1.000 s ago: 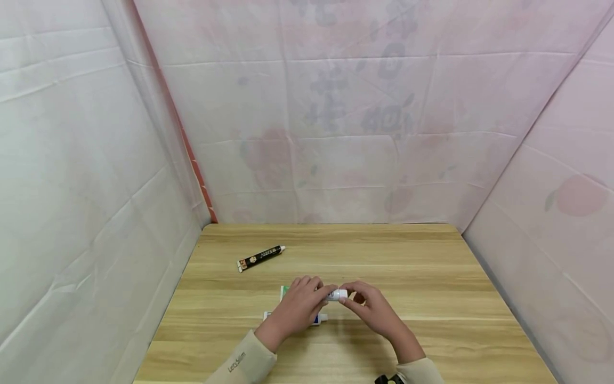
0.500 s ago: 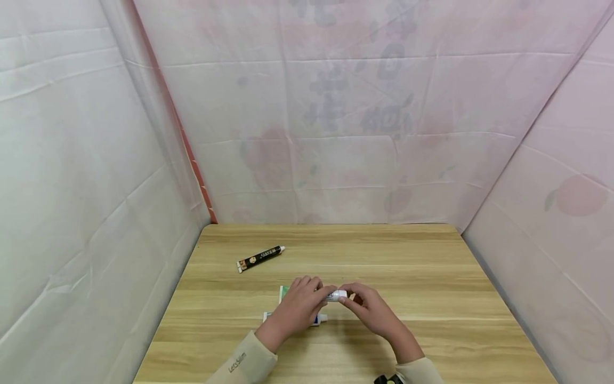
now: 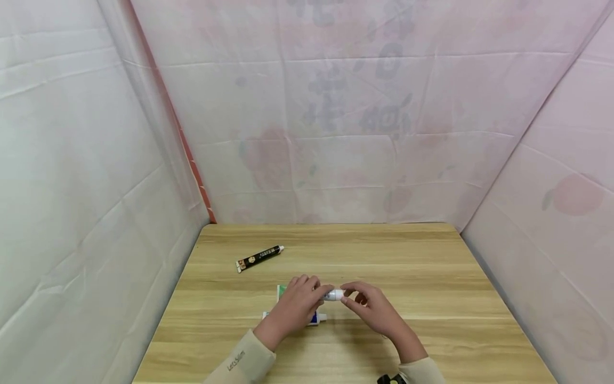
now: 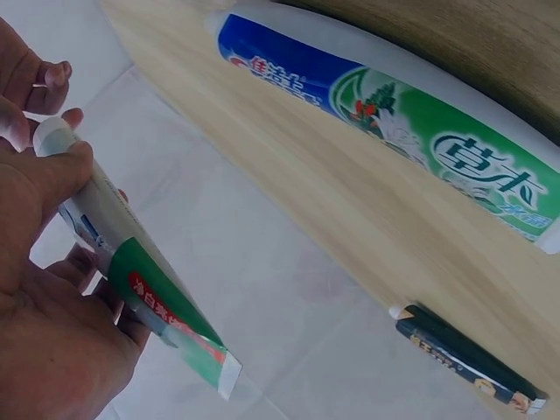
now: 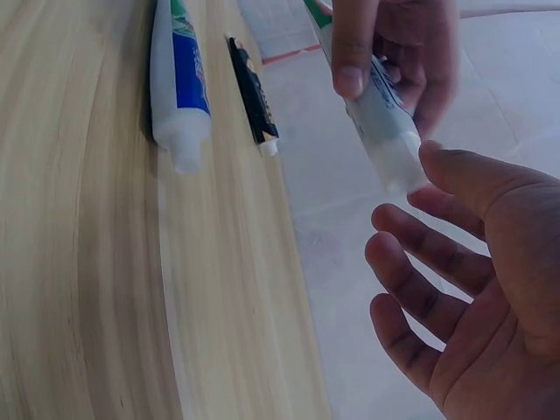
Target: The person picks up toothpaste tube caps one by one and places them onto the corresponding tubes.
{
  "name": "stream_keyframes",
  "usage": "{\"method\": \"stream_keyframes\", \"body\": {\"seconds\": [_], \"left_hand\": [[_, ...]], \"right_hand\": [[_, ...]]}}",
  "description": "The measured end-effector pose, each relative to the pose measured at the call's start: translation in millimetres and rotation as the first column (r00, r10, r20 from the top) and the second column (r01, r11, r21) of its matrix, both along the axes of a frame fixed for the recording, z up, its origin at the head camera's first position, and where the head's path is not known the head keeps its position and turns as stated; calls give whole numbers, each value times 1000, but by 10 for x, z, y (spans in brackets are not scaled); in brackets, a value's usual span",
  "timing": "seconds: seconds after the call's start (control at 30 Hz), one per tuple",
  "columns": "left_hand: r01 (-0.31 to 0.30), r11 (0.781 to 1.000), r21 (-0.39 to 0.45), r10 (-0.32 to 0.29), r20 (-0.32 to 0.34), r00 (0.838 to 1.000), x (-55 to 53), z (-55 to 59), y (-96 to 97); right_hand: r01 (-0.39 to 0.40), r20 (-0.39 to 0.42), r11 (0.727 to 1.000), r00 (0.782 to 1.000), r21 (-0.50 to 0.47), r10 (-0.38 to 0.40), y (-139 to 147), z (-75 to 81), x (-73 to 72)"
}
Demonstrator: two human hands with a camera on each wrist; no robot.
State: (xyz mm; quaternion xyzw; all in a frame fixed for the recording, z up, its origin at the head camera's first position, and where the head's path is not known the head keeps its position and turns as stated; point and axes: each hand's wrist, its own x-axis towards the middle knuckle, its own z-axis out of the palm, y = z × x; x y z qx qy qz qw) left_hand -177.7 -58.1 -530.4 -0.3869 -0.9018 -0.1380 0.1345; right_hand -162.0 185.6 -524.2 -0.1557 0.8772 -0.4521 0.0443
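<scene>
My left hand [image 3: 298, 304] grips a white-and-green toothpaste tube [image 4: 166, 302], its thumb [image 4: 74, 166] pressed along the tube near the capped end. The white cap [image 5: 401, 171] points right, toward my right hand [image 3: 371, 306]. Thumb and index finger of that hand pinch the cap's end, and its other fingers are spread and loosely bent. A second toothpaste tube [image 4: 385, 114], blue, green and white, lies on the table below my left hand, which partly hides it in the head view.
A slim black tube [image 3: 259, 259] with a white cap lies farther back on the left of the wooden table [image 3: 384, 250]. Pale printed sheets [image 3: 336, 160] hang as walls behind the table and on both sides.
My left hand and the tube have shifted slightly left. My right fingertips now sit nearer the outer end of the cap, with more of it showing.
</scene>
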Motion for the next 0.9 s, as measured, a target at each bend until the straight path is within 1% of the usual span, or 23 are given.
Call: {"method": "stream_keyframes", "body": {"seconds": [0.2, 0.43, 0.57, 0.67, 0.9], "left_hand": [[-28, 999, -21, 28, 22, 999, -25, -47, -26], [-55, 998, -34, 57, 68, 996, -36, -106, -70], [-78, 995, -54, 84, 101, 991, -54, -146, -106], [-90, 994, -66, 98, 118, 988, -83, -183, -133], [-103, 993, -58, 110, 132, 985, -129, -275, -188]], "right_hand": [[12, -57, 1000, 998, 12, -12, 98, -9, 5], [50, -38, 997, 998, 51, -48, 189, -30, 34], [56, -64, 997, 997, 58, -52, 231, -60, 51], [64, -52, 996, 997, 56, -61, 261, -71, 68], [83, 33, 995, 996, 63, -85, 329, -97, 111]]}}
